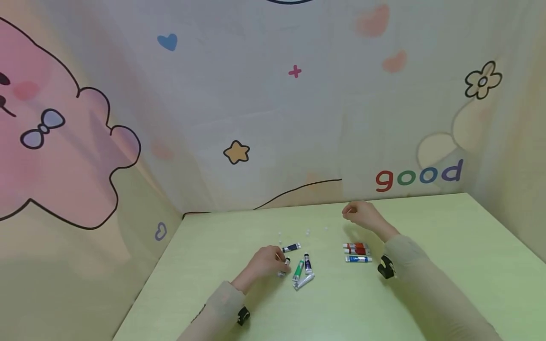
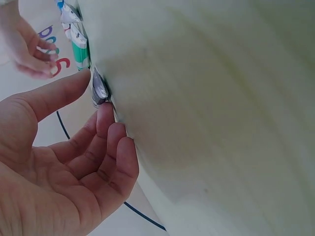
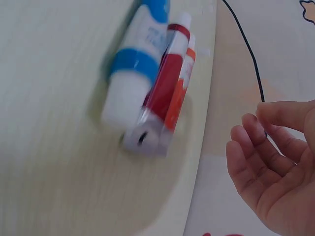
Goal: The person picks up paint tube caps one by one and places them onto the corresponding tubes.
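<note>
My left hand (image 1: 266, 261) is over the left of the tabletop, its thumb and fingertips around a silver paint tube (image 2: 100, 88) that lies on the surface. The fingers partly cover this tube in the head view. Just right of it lie a green paint tube (image 1: 298, 270), a dark purple tube (image 1: 308, 264) and a plain silver tube (image 1: 304, 282). A dark blue tube (image 1: 292, 247) rests behind them. My right hand (image 1: 362, 214) hovers near the far edge, fingers loosely bent, with nothing seen in them. Below it are a blue tube (image 3: 137, 54), a red tube (image 3: 167, 83) and an orange tube (image 3: 180, 91).
Tiny white pieces (image 1: 308, 232) are scattered toward the back of the pale green table (image 1: 409, 293). A printed curtain (image 1: 273, 118) rises behind the table's far edge and along both sides.
</note>
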{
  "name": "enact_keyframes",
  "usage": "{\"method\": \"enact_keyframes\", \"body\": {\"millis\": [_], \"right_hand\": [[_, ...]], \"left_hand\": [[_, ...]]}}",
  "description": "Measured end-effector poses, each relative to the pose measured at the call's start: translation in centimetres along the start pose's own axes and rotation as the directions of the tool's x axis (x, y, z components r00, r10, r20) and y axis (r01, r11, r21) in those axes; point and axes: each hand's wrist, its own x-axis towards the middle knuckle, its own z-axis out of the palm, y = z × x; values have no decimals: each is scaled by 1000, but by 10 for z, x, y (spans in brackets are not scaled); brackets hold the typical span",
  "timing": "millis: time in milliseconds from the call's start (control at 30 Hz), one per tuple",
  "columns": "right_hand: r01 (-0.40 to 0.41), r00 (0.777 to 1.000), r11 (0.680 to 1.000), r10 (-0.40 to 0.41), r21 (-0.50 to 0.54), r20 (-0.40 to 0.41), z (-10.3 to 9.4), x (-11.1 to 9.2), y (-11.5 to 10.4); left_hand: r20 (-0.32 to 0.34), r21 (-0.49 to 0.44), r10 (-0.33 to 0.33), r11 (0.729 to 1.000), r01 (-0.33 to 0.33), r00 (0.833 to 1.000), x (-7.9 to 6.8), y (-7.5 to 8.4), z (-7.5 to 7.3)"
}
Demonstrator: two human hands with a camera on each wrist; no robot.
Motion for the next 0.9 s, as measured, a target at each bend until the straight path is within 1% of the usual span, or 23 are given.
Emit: {"method": "enact_keyframes", "body": {"millis": [100,200,300,433,600,633,800,900], "right_hand": [[16,1000,1000,-16,-5,23,11,11,-4],[38,998,998,-36,-43,50,21,20,-8],[38,997,996,-32,-78,76,28,26,-12],[30,993,996,-20,-88,116,33,29,-16],[26,983,992,-2,-125,186,41,32,-20],[35,981,990,-8,-137,194,43,33,-20],[47,979,989,-18,-141,204,51,33,-23],[32,978,991,-6,-126,208,51,31,-24]], "left_hand": [[-4,1,1,1000,-1,1000,-2,-1,0],[-8,8,15,1000,-14,1000,-4,-1,-1],[-5,12,24,1000,-24,1000,-5,0,-2],[3,1,21,1000,-21,1000,-7,3,-4],[17,1,5,1000,-5,1000,-9,3,-5],[22,0,1,1000,-1,1000,-9,2,-5],[41,-2,-5,1000,5,999,-10,0,-5],[50,-1,-1,1000,1,999,-10,0,-5]]}}
